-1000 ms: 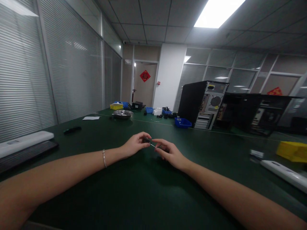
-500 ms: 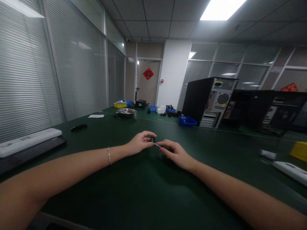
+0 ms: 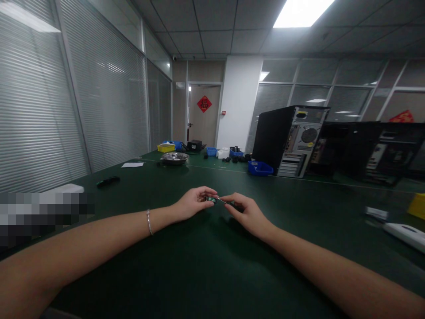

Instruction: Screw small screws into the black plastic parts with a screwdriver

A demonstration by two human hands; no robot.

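Over the middle of the green table (image 3: 206, 261), my left hand (image 3: 192, 204) pinches a small dark part with a greenish face (image 3: 211, 200) between thumb and fingers. Its exact kind is too small to make out. My right hand (image 3: 247, 212) is closed on a thin metal-tipped tool (image 3: 222, 200), held between thumb and forefinger. The tool's tip points left and meets or nearly meets the edge of the small part; I cannot tell whether they touch. Most of the tool's handle is hidden in the right hand.
A black computer tower (image 3: 282, 141) stands at the back right beside a blue bin (image 3: 260, 168). Farther back are a metal bowl (image 3: 174, 158) and a yellow bin (image 3: 166, 147). A dark object (image 3: 108, 181) lies at left, a white device (image 3: 405, 236) at right.
The small part has been tilted in my left hand, so its greenish face now shows. My right hand has shifted slightly right, with the tool still at the part's edge.
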